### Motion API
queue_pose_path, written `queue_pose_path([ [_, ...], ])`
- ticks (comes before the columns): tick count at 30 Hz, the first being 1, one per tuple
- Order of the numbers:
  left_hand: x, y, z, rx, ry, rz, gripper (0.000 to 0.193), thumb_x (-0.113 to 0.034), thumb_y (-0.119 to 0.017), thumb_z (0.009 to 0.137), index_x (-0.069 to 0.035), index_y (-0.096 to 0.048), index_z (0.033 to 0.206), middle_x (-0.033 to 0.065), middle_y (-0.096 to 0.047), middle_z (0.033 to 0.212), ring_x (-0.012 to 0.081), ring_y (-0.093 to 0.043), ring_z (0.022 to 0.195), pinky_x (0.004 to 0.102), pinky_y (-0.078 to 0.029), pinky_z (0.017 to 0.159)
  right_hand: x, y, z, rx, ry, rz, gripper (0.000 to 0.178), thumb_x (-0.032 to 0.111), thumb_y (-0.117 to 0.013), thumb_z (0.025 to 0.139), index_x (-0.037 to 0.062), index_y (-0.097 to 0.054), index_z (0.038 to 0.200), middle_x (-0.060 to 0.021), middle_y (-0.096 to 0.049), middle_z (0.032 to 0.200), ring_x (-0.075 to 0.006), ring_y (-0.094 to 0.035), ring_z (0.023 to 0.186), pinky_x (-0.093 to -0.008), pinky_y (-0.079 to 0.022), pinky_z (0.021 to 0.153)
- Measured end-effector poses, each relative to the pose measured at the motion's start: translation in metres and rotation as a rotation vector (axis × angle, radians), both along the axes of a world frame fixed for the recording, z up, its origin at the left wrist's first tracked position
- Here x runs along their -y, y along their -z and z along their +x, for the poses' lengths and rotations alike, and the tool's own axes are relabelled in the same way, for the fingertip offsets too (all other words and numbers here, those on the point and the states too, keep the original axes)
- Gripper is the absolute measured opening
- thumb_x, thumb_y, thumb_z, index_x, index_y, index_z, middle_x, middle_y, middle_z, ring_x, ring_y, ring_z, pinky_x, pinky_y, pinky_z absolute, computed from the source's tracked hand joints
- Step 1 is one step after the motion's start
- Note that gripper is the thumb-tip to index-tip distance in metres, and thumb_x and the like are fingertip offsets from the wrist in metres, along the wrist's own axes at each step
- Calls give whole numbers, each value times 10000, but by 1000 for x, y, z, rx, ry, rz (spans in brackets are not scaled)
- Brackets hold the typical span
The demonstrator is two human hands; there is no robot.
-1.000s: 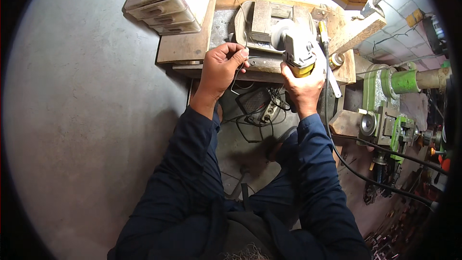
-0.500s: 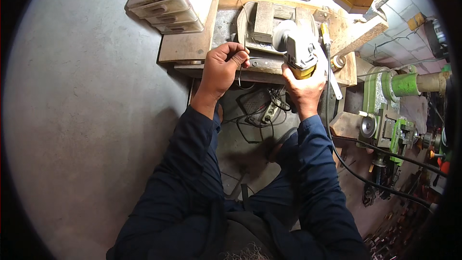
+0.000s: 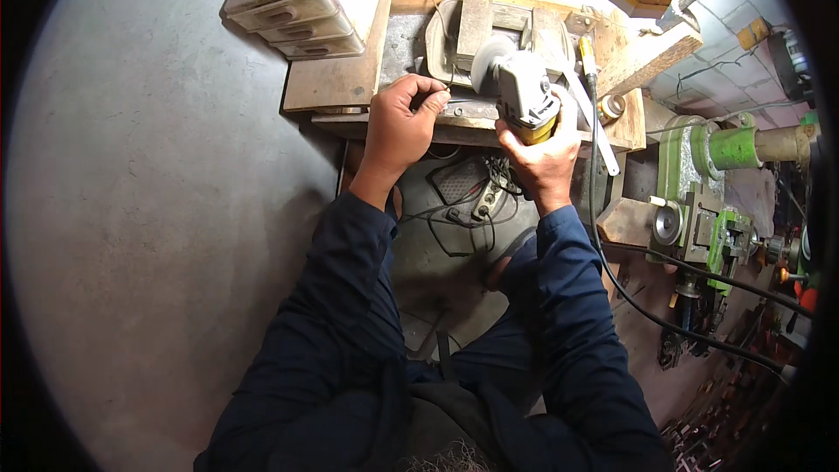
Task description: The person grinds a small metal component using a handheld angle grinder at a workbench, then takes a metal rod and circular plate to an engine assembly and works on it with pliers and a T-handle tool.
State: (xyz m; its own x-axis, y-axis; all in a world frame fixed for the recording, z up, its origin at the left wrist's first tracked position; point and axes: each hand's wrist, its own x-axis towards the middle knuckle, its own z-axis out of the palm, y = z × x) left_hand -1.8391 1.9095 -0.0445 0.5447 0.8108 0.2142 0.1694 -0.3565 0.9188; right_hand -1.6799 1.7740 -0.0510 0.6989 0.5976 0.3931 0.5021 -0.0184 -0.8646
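My right hand (image 3: 546,157) is wrapped round the body of an angle grinder (image 3: 527,92), white-grey at the head and yellow lower down. Its pale round disc (image 3: 491,59) points to the left, over the workbench. To the left of it, my left hand (image 3: 402,121) is closed in a pinch between thumb and forefinger on a thin dark wire (image 3: 452,81). The wire's tip comes close to the disc; whether they touch I cannot tell. Just beyond both hands lies a grey metal frame (image 3: 443,33) with a wooden block (image 3: 475,26) on it.
A yellow-handled tool (image 3: 587,57) and a pale flat bar (image 3: 603,144) lie right of the grinder. A drawer unit (image 3: 301,13) stands at the bench's left. Below are a power strip (image 3: 487,199) and cables. A green machine (image 3: 695,157) stands right, past a black cable (image 3: 603,245).
The grinder in my right hand has moved left, its disc closer to my left hand. The wire has shifted, and its lower end no longer shows below my left fingers.
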Motion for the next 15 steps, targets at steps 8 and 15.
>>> queue_pose_path([
  [8, 2, -3, 4, -36, -15, 174, 76, -70, -712, 895, 4, -698, 906, 73, -708, 826, 142, -650, 774, 291, -513, 734, 3, 5, 2, -64, -64, -58, 725, 235, -877, 648, -18, -542, 1239, -141, -678, 1065, -210, -658, 944, -338, -538, 871],
  [15, 5, -8, 5, -7, 1, 186, 64, -28, -710, 850, 30, -685, 859, 141, -709, 819, 241, -687, 748, 326, -522, 704, 3, 0, 1, -105, -91, -58, 712, 221, -876, 644, -9, -547, 1232, -130, -676, 1062, -201, -654, 941, -333, -537, 867],
])
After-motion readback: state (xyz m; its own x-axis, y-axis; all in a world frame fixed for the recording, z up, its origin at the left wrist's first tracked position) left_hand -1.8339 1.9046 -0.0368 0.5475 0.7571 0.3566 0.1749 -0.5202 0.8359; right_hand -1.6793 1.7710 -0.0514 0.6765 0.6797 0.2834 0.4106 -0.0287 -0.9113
